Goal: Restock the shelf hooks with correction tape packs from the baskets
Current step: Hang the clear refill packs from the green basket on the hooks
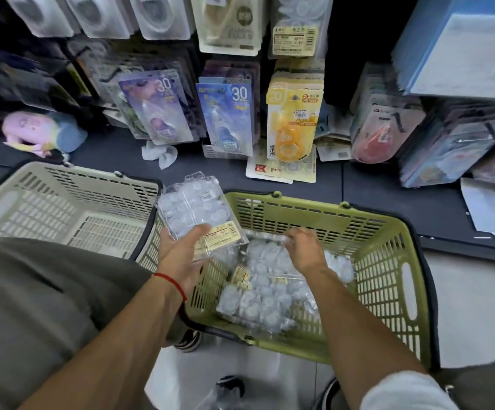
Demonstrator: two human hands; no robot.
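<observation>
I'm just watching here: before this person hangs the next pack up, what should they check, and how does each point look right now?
1. Left hand holds a clear pack firmly: ok, fingers are curled round it.
2. Right hand has hold of another pack in the green basket: cannot tell, its fingertips are blurred.
3. Packs left in the green basket: ok, several remain.
4. Beige basket has packs: not ok, none visible in it.
5. Matching hook has free room: cannot tell, the hooks are hidden.
</observation>
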